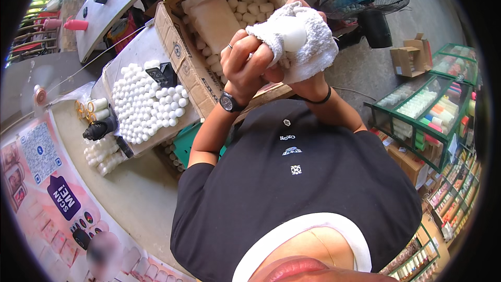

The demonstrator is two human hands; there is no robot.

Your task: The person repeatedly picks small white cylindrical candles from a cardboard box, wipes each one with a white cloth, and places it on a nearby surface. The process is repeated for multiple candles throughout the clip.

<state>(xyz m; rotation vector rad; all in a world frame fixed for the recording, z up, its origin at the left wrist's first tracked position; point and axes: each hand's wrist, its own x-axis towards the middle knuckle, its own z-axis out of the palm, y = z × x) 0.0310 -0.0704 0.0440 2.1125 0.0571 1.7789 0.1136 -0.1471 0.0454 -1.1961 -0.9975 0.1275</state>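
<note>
Cradling a white towel [305,47] in both hands, the person holds a small white rounded piece [292,35] wrapped in its folds, likely so the cloth can rub it all round. The left hand [245,62] clenches the towel's near side; the right hand [302,75] cups it from below, fingers mostly hidden. Both hang in open air above the near edge of a cardboard box [194,70] of similar pieces. Left of it, white balls [148,104] crowd a tray up to its edge.
</note>
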